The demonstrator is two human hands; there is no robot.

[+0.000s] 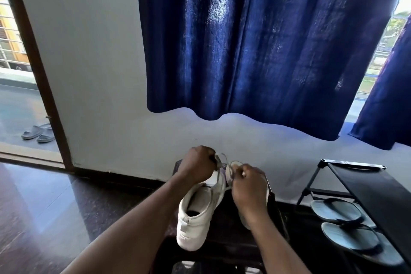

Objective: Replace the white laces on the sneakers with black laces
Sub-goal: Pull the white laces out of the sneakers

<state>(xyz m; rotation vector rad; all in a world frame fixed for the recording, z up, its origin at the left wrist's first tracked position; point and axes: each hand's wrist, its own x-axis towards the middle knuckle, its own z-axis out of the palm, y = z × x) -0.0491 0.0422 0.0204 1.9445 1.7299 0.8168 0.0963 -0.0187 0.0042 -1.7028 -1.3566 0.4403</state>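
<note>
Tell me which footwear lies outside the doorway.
The grey slides, on the floor beyond the door frame at far left. The flip-flops lie on the black rack at right; the white sneaker is indoors, centre.

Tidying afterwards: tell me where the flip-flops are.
Head view, lower right: the flip-flops lie under the black shoe rack's top shelf, right of the right hand.

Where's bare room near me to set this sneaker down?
The dark floor left of the sneaker, bordered by wall and doorway, is bare. The black rack's top shelf on the right looks bare too. Crowded: flip-flops fill its lower shelf.
</note>
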